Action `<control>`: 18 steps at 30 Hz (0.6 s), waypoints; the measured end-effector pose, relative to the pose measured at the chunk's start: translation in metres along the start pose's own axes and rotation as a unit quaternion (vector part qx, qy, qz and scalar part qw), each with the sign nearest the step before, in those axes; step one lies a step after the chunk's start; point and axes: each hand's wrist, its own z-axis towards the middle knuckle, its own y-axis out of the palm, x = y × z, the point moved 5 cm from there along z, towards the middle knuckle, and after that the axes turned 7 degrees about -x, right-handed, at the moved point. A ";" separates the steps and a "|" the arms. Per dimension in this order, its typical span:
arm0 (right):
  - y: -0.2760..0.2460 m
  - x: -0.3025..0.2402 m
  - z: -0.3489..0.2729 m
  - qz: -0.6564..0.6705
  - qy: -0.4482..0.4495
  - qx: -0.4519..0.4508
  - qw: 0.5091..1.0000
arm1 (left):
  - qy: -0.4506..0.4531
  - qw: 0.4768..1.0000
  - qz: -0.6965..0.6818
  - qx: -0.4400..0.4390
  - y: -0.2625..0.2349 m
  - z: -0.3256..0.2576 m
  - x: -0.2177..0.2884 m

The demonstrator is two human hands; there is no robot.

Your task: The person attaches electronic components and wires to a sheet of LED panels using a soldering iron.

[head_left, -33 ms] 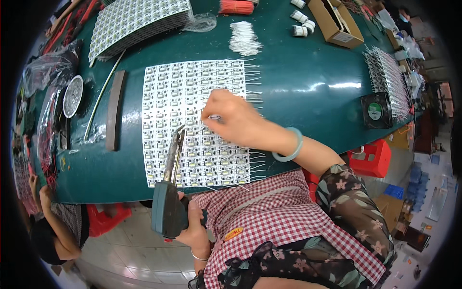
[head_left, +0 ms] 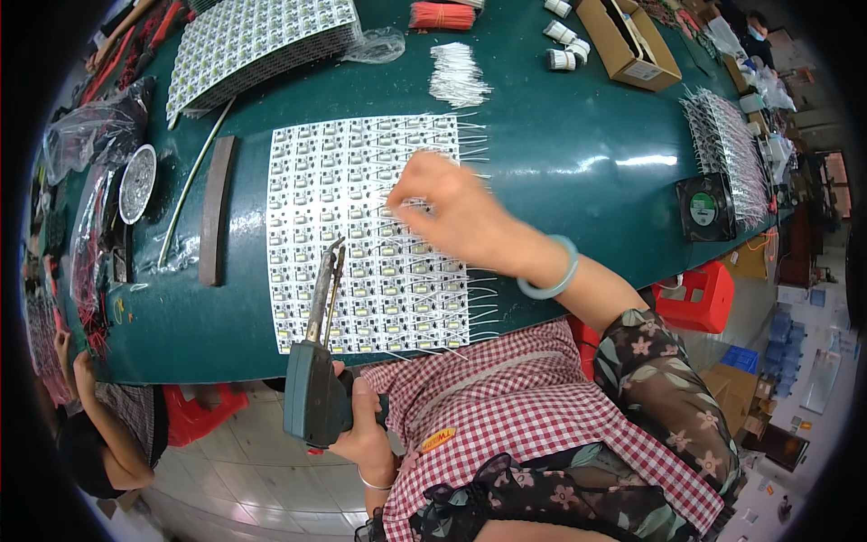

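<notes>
My left hand (head_left: 363, 432) is wrapped round the grip of a soldering gun (head_left: 316, 388), dark green with a long metal nose. Its tip touches or hovers just over a white circuit board panel (head_left: 312, 262), which carries rows of small components. Short white wires stick out past the panel's right edge, and others lie across its right columns. Above the middle right of the panel, my right hand (head_left: 452, 212) is closed in a pinch, slightly blurred. Whatever lies between its fingertips is too small to make out.
Behind the panel lie a pile of white wires (head_left: 459, 77) and a red wire bundle (head_left: 442, 15). A stack of panels (head_left: 262, 45) stands back left. Left are a dark bar (head_left: 217, 212) and a foil bowl (head_left: 137, 185); right, a small fan (head_left: 704, 208) and a cardboard box (head_left: 632, 50).
My right hand has shifted slightly right and away from me, over the panel. My left hand and the soldering gun are nearly still.
</notes>
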 end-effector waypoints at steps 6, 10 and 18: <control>-0.081 0.085 0.013 -0.207 0.055 0.151 0.965 | 0.006 0.999 -0.030 -0.023 0.002 0.009 -0.004; -0.085 0.105 0.023 -0.242 0.050 0.151 0.957 | 0.005 1.000 -0.021 -0.009 0.011 0.011 0.005; -0.076 0.121 0.044 -0.298 0.066 0.110 0.946 | -0.006 1.000 0.004 0.003 0.014 0.013 0.007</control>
